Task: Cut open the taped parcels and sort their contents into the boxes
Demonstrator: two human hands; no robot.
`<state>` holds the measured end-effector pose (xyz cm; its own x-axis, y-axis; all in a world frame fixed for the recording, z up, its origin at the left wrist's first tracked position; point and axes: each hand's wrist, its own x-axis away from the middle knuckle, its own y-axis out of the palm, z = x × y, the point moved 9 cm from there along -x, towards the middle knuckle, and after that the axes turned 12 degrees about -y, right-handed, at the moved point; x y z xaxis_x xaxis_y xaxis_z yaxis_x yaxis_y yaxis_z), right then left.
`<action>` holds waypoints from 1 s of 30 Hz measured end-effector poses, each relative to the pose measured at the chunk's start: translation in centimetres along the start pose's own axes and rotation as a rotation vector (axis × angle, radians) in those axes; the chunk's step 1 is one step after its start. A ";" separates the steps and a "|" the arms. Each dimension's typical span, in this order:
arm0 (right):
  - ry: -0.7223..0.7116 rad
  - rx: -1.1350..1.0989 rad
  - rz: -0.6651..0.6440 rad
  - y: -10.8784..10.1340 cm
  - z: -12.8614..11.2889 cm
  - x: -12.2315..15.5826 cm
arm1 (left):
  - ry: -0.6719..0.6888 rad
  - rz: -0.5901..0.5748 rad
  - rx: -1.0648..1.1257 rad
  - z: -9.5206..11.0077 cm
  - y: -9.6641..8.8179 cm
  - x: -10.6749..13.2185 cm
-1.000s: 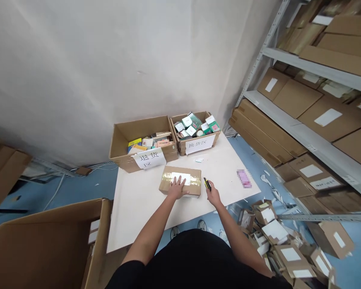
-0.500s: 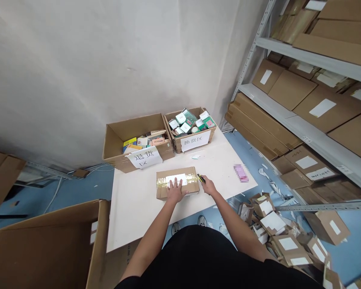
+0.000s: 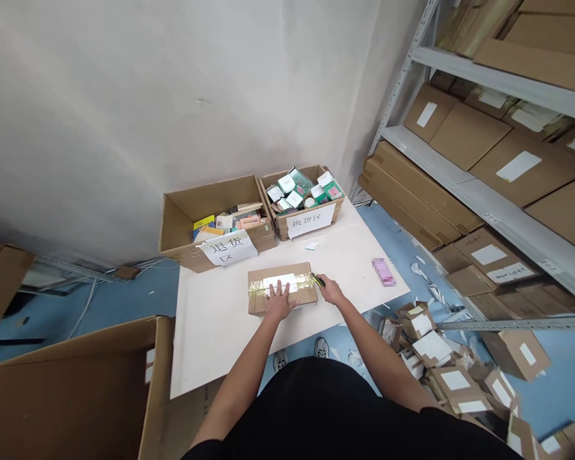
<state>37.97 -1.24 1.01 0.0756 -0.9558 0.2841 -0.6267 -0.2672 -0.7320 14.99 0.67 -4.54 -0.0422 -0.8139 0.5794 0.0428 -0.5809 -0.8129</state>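
Note:
A small taped cardboard parcel (image 3: 259, 289) with a white label lies on the white table (image 3: 206, 332). My left hand (image 3: 278, 300) lies flat on its top, fingers spread. My right hand (image 3: 331, 291) is closed round a yellow and black box cutter (image 3: 317, 279), whose tip touches the parcel's right end.
Two open cartons stand at the table's far edge, the left one (image 3: 182, 220) and the right one (image 3: 311, 220) both full of small boxes. A pink item (image 3: 383, 272) lies at the right. Shelving with cartons (image 3: 464, 137) fills the right side. Parcels (image 3: 455, 377) litter the floor. A big open carton (image 3: 76, 390) stands at the left.
My right hand has brought the cutter leftward up to the parcel's right end. The left hand has stayed flat on top.

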 end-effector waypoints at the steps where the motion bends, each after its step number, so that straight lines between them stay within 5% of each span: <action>1: -0.005 0.042 -0.011 -0.1 -0.3 -0.1 | -0.003 0.000 -0.005 0.0 0.1 -0.1; 11: 0.071 0.151 -0.125 0.4 -1.7 1.4 | 0.011 0.052 0.001 0.1 0.5 -0.1; 30: 0.110 0.078 0.013 3.6 0.1 5.1 | 0.053 0.081 -0.021 0.4 0.6 0.1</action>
<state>36.22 -7.12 -0.24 -0.0202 -0.9411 0.3376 -0.5645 -0.2680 -0.7807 15.45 0.22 -4.94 -0.0922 -0.8561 0.5085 0.0269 -0.5126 -0.8582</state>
